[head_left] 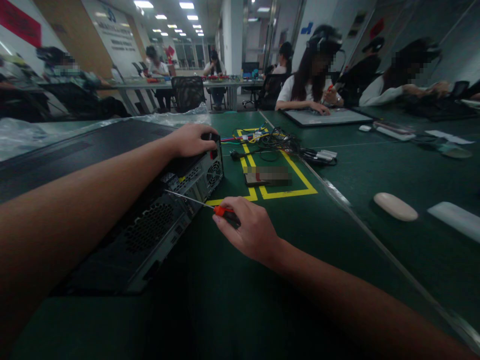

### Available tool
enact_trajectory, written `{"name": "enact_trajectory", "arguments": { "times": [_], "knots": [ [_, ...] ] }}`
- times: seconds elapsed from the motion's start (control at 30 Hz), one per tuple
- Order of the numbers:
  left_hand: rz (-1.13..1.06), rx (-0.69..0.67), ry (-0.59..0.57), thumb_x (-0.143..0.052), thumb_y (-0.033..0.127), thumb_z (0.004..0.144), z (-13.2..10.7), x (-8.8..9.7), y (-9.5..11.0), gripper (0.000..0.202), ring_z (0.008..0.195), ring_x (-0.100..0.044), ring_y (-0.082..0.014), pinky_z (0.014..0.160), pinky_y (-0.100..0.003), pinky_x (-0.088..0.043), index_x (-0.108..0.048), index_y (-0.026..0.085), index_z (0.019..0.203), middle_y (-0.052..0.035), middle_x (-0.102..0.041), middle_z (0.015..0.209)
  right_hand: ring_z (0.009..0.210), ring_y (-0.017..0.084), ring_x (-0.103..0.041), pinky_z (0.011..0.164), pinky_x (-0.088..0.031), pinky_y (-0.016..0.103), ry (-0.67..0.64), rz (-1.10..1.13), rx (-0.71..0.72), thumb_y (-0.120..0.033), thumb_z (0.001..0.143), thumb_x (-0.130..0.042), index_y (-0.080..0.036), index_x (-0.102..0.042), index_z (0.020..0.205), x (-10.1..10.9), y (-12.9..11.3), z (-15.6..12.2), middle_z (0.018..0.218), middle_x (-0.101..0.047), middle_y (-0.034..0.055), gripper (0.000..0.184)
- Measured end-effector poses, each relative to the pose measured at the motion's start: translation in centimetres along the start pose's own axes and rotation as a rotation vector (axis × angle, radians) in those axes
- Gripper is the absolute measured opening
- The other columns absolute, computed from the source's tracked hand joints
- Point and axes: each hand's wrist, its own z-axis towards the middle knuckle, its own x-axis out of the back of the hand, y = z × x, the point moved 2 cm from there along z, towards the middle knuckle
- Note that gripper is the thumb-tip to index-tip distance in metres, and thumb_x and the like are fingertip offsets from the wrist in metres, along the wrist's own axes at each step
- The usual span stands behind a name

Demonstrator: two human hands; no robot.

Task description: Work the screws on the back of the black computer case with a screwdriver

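Note:
A black desktop computer case (148, 227) lies on its side at the left, its rear panel with vents, ports and a fan grille towards me. My left hand (195, 141) grips the case's upper rear corner beside the fan grille, fingers curled over the edge. In my right hand (253, 227) is a screwdriver (223, 211) with an orange and dark handle, the fingers closed round it. Its long thin shaft points left, and the tip is at the rear panel near the slot covers. Whether the tip touches a screw is too small to tell.
Beyond the case lie tangled cables (279, 140) and a phone-like object (268, 176) within yellow tape (288, 194) on the green table (318, 290). A beige mouse (395, 206) lies to the right. Clear plastic wrap (180, 116) sits behind the case. Several people work at tables beyond.

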Motion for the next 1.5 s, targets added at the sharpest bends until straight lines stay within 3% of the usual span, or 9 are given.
{"name": "enact_trajectory", "arguments": {
  "times": [0.43,0.77,1.13,1.3,1.5],
  "knots": [
    [-0.013,-0.011,-0.012,-0.058,0.057,0.094,-0.07,0.08,0.11,0.077,0.133,-0.073,-0.0403,0.119,-0.050,-0.054,-0.075,0.020,0.159,-0.0175,-0.078,0.148,0.091,0.022,-0.077,0.079,-0.058,0.034,-0.007,0.016,-0.009,-0.037,0.115,-0.067,-0.020,-0.072,0.123,0.17,-0.08,0.02,0.106,-0.083,0.0078,0.019],
    [-0.008,-0.011,-0.012,-0.059,0.058,0.094,0.05,0.04,-0.04,0.075,0.136,-0.072,-0.0373,0.119,-0.044,-0.054,-0.075,0.024,0.158,-0.0131,-0.079,0.148,0.084,0.020,-0.073,0.075,-0.053,0.033,0.033,0.019,0.025,-0.038,0.117,-0.064,-0.018,-0.073,0.120,0.21,-0.18,0.08,0.102,-0.081,0.0077,0.023],
    [-0.006,-0.018,-0.007,-0.058,0.053,0.097,0.04,-0.06,0.12,0.072,0.135,-0.073,-0.0407,0.120,-0.051,-0.054,-0.076,0.020,0.158,-0.0174,-0.079,0.146,0.086,0.021,-0.071,0.076,-0.052,0.032,-0.003,-0.017,0.002,-0.042,0.121,-0.058,-0.018,-0.077,0.117,0.35,-0.18,0.24,0.099,-0.078,0.0076,0.031],
    [0.014,-0.009,-0.002,-0.059,0.053,0.098,0.14,-0.10,0.00,0.069,0.133,-0.074,-0.0380,0.116,-0.048,-0.056,-0.076,0.025,0.159,-0.0139,-0.080,0.144,0.095,0.022,-0.077,0.083,-0.059,0.034,0.014,0.035,0.002,-0.042,0.115,-0.067,-0.019,-0.072,0.130,0.05,0.07,-0.06,0.109,-0.082,0.0084,0.027],
    [0.026,-0.005,-0.002,-0.057,0.052,0.099,0.14,-0.12,0.00,0.069,0.134,-0.074,-0.0378,0.117,-0.047,-0.055,-0.075,0.023,0.160,-0.0144,-0.079,0.146,0.089,0.021,-0.075,0.080,-0.058,0.033,-0.005,-0.004,0.013,-0.029,0.113,-0.068,-0.021,-0.072,0.121,0.03,0.14,0.09,0.106,-0.082,0.0068,0.012]
  ]
}}
